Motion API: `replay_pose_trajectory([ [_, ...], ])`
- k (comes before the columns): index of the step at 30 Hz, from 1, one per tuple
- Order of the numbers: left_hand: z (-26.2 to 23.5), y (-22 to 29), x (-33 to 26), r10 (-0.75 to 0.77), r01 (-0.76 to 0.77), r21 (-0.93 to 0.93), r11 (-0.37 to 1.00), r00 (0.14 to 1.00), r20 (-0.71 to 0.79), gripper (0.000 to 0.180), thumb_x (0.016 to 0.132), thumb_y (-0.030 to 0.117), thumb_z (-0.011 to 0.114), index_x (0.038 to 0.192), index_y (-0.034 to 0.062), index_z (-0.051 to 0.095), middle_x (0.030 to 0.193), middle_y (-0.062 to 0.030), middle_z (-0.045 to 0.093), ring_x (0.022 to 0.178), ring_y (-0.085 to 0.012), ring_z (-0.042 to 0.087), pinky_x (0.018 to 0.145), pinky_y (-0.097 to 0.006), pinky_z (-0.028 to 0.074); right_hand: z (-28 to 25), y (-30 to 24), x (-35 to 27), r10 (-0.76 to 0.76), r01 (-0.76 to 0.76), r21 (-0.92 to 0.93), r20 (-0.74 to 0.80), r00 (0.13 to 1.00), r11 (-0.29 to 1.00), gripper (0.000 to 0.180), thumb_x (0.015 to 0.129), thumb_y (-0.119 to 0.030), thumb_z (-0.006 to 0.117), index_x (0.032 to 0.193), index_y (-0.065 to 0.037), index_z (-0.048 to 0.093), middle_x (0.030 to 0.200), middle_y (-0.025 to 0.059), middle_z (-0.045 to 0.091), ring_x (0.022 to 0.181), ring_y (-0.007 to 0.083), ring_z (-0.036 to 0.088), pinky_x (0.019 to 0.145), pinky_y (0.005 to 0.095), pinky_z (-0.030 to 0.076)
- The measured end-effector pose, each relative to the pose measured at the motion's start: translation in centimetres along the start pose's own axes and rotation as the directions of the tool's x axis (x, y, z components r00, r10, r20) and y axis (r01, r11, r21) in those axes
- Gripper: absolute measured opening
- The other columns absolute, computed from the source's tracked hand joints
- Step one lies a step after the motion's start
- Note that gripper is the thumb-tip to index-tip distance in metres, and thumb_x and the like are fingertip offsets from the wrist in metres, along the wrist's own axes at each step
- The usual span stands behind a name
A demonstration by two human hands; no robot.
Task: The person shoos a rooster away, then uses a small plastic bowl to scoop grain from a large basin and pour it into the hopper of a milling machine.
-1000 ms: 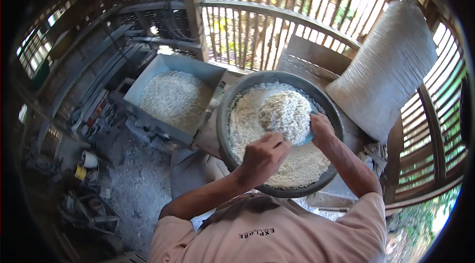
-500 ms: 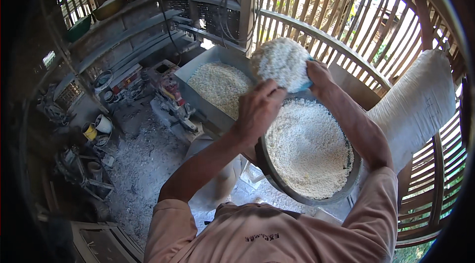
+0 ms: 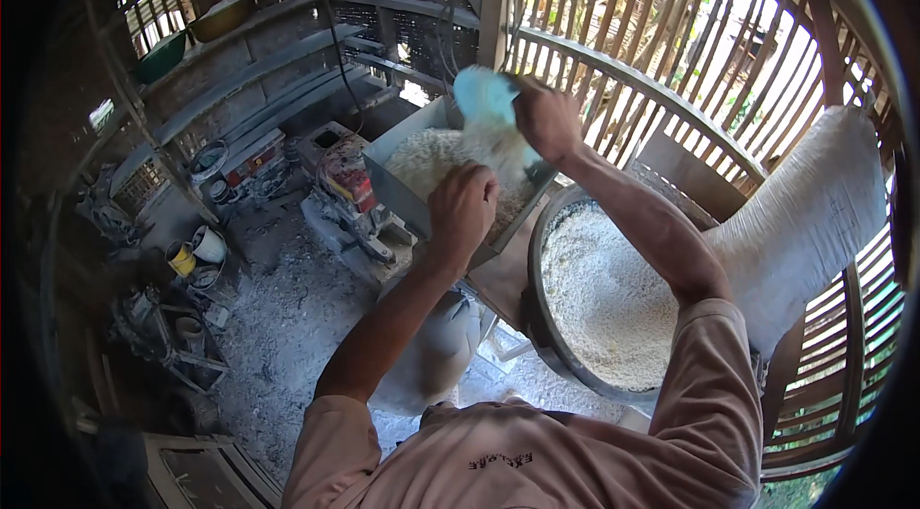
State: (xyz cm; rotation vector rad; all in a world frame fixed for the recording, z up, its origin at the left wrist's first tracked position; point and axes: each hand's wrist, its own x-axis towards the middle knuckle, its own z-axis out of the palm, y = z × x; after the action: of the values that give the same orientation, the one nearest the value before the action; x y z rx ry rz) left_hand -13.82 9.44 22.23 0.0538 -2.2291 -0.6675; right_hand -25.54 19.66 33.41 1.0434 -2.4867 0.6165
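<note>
My right hand (image 3: 548,121) grips a light blue plastic bowl (image 3: 482,92), tipped on its side. White, crumbly grain (image 3: 500,152) falls from it, blurred, into a grey metal hopper (image 3: 385,156). Similar grain (image 3: 426,159) is heaped inside the hopper. My left hand (image 3: 464,207) is closed in a loose fist at the hopper's near side; its fingertips are hidden, so I cannot tell if it grips the edge. On the right stands a large round dark tub (image 3: 539,303), with more white grain (image 3: 609,293) hollowed in the middle.
A full white sack (image 3: 810,226) leans by the slatted wall at right. A dusty red machine (image 3: 347,181) sits left of the hopper, and a rounded pale sack (image 3: 436,351) stands below it. Small buckets (image 3: 208,243) are at far left; green (image 3: 161,58) and yellowish basins (image 3: 218,20) rest on a shelf.
My right hand has carried the full bowl left from above the tub and tipped it over the hopper. My left hand has come off the bowl and moved left and slightly down.
</note>
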Motion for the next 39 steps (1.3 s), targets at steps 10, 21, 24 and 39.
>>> replay_pose_trajectory([
  [10, 0.0, 5.5, 0.2, 0.182, -0.167, -0.195, 0.966, 0.981, 0.064, 0.009, 0.079, 0.008, 0.074, 0.081, 0.0056, 0.065, 0.078, -0.0073, 0.063, 0.069, -0.0247, 0.062, 0.064, -0.037, 0.05, -3.1, 5.5, -3.3, 0.032, 0.036, 0.158, -0.413, 0.91, 0.987, 0.03, 0.087, -0.017, 0.057, 0.116, -0.01, 0.064, 0.076, 0.0214, 0.066, 0.071, 0.0395, 0.065, 0.067, 0.0496, 0.052],
  [21, 7.0, 9.3, -4.6, 0.317, -0.184, -0.303, 0.935, 0.817, 0.482, 0.027, 0.084, 0.005, 0.065, 0.111, 0.0073, 0.066, 0.114, -0.0116, 0.064, 0.107, -0.0308, 0.06, 0.089, -0.041, 0.049, -7.1, 23.8, -23.6, 0.307, -0.392, -0.192, -0.361, 0.881, 0.899, 0.036, 0.084, -0.011, 0.055, 0.12, -0.013, 0.062, 0.106, 0.0151, 0.068, 0.092, 0.0363, 0.065, 0.078, 0.0459, 0.052],
  [24, 7.7, 9.0, -4.8, 0.322, -0.174, -0.311, 0.934, 0.787, 0.527, 0.028, 0.084, 0.005, 0.065, 0.111, 0.0072, 0.066, 0.115, -0.0096, 0.064, 0.11, -0.0309, 0.06, 0.095, -0.04, 0.048, -4.7, 26.3, -24.4, 0.298, -0.378, -0.196, -0.344, 0.89, 0.905, 0.039, 0.083, -0.01, 0.055, 0.121, -0.013, 0.063, 0.105, 0.0137, 0.068, 0.088, 0.0341, 0.066, 0.077, 0.0449, 0.053],
  [39, 7.3, 8.7, -4.1, 0.206, -0.056, -0.403, 0.913, 0.918, 0.338, 0.02, 0.086, 0.001, 0.058, 0.105, -0.0003, 0.066, 0.114, -0.0175, 0.063, 0.107, -0.0356, 0.061, 0.092, -0.042, 0.049, 8.5, 21.1, -22.6, 0.222, -0.627, 0.607, 0.608, 0.762, 0.489, 0.012, 0.084, -0.011, 0.064, 0.09, -0.002, 0.068, 0.076, -0.0062, 0.059, 0.069, 0.0055, 0.051, 0.061, 0.0272, 0.044],
])
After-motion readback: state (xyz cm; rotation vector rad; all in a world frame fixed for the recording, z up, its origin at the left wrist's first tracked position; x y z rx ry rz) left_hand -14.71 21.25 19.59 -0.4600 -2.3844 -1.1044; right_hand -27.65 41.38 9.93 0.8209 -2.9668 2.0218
